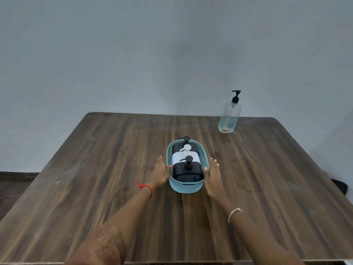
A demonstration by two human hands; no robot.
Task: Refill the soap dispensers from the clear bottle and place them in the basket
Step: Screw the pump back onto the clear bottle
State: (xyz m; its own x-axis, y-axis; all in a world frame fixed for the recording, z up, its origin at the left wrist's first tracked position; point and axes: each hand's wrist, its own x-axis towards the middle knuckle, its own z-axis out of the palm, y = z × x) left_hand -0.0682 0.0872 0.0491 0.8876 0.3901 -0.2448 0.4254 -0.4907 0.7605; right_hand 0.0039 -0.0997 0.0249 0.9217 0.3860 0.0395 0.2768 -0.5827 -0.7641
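Observation:
A light blue basket [186, 186] stands in the middle of the wooden table [95, 178]. Three soap dispensers stand upright in it in a row: a black one [188, 173] nearest me, a white one [184, 156] in the middle, another black one [186, 143] at the far end. My left hand [160, 172] lies flat against the basket's left wall, fingers straight, thumb at the rim. My right hand [213, 175] lies the same way against the right wall. The clear bottle [230, 113] with a black pump stands at the table's far right, roughly a third full.
A plain grey wall rises behind the table's far edge. A dark object [341, 185] shows past the table's right edge. Bare tabletop lies on both sides of the basket.

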